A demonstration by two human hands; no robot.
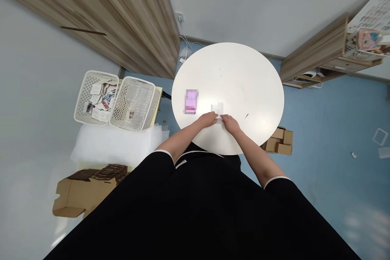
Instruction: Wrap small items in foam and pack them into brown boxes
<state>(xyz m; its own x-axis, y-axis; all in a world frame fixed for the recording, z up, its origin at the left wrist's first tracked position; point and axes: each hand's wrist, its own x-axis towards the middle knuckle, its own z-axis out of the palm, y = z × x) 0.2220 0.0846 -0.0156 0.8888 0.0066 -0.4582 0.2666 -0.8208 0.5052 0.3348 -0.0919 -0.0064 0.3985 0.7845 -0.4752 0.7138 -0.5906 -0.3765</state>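
Observation:
A round white table (243, 77) stands in front of me. Both hands rest on its near part. My left hand (207, 119) and my right hand (230, 123) pinch the near edge of a small clear plastic piece (217, 109) lying on the tabletop, their fingers pressed together on it. A blurred pink rectangular item (191, 101) lies flat on the table just left of my left hand.
Two white mesh baskets (117, 101) with small packets stand at the left above a white sheet. An open cardboard box (87, 190) sits lower left. Small brown boxes (278, 141) lie by the table's right side. Wooden cabinets flank the room; a wooden desk stands at right.

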